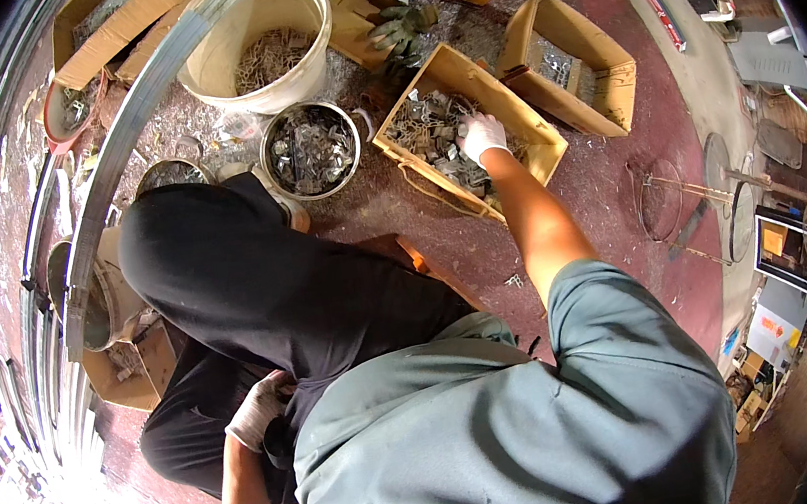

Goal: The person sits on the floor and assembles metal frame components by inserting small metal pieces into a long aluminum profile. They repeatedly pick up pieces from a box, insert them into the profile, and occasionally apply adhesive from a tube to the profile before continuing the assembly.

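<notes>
My right hand, in a white glove, reaches into a wooden box with a rope handle on its near side. Its fingers touch a heap of small grey metal parts; the fingertips are too small to show whether they grip one. My left hand, also gloved in white, rests against my black trousers near the lap, its fingers curled and partly hidden by the cloth. A round metal pot filled with shiny metal pieces stands left of the box.
A white bucket of thin brownish metal parts stands behind the pot. An open cardboard box sits right of the wooden one. Work gloves lie beyond. Long metal strips arc along my left. A wire hoop lies at right.
</notes>
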{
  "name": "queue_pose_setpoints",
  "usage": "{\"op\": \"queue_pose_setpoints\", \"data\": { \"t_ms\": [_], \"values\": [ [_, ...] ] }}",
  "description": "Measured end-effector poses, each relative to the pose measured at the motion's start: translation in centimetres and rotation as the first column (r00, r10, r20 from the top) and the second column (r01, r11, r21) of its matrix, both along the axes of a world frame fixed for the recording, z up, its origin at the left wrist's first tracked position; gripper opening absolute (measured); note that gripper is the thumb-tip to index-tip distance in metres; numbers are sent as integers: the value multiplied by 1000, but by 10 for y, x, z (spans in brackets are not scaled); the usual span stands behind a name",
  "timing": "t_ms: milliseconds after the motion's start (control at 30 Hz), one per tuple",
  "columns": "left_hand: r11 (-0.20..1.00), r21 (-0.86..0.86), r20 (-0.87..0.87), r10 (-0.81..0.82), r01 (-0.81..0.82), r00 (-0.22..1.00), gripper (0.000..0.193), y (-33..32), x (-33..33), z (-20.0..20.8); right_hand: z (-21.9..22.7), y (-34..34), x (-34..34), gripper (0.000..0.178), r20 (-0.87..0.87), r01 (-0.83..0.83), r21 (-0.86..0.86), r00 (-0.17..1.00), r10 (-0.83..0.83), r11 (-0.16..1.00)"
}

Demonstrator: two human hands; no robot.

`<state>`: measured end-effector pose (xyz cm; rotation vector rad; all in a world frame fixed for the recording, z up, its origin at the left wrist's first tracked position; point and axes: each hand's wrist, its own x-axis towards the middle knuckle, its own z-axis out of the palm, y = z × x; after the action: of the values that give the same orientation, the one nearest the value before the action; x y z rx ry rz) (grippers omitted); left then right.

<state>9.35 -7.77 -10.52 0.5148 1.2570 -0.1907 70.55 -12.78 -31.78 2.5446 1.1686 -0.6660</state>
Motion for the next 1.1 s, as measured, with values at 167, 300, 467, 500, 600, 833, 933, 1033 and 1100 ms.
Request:
{"op": "queue_pose_setpoints", "data": {
  "t_ms": [167,300,467,500,600,833,933,1033,1100],
  "values": [
    [600,629,-213,-479,495,852,10,-24,-25,-37,-15,17,-12,65,-18,56,-64,998,-57,996],
    [71,735,-512,-594,674,621,16,-15,-11,-30,-41,17,-13,64,8,82,-77,997,-81,994],
    [550,613,-154,-620,567,769,13,-13,-43,-47,-52,26,-14,48,87,2,-12,996,-1,1000],
    [745,466,-38,-523,478,851,14,-11,-40,-42,-50,24,-12,40,137,-86,34,987,80,996],
    [989,-32,65,-139,142,988,17,0,-16,-6,-34,25,-3,37,63,-86,104,995,80,991],
    [895,-31,25,-444,444,896,42,26,2,14,-24,32,-4,48,-36,114,167,993,-109,979],
    [737,224,49,-662,637,748,59,28,0,16,-44,32,6,68,18,108,261,993,-117,959],
    [954,-177,133,-220,241,967,37,24,0,12,-57,44,18,84,-139,-58,-9,989,56,998],
    [919,-364,40,174,-148,984,22,-10,-23,-19,-68,49,19,83,-168,-99,-95,982,82,991]
  ]
}}
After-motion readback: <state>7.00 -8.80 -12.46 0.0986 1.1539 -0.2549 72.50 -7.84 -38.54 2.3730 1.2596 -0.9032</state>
